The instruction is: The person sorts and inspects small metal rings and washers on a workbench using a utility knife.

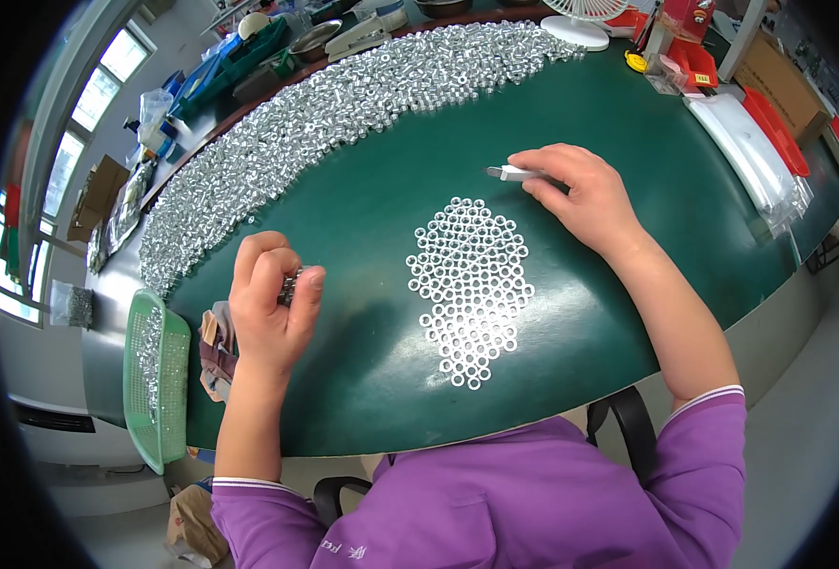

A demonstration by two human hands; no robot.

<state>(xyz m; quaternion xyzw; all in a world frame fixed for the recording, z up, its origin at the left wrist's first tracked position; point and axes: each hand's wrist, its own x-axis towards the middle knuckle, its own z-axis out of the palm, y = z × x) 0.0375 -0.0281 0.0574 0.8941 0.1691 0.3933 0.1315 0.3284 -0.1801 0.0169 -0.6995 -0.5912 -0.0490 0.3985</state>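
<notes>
A single layer of small silver metal rings (470, 275), packed edge to edge, lies on the green tabletop (363, 218) in front of me. My left hand (273, 299) is raised to the left of this patch with its fingers curled around some small metal pieces (291, 284), mostly hidden by the fingers. Beyond the patch at the right, my right hand (581, 194) pinches a short tool (512, 174) with a whitish handle and a flat metal tip. The tip points left and is apart from the rings.
A long heap of small silver metal parts (344, 104) curves along the table's far and left edge. At the left are a green plastic basket (178, 379) with more metal parts and a crumpled cloth (217, 351). Clear plastic bags (737, 142) and a red tray (775, 133) lie far right.
</notes>
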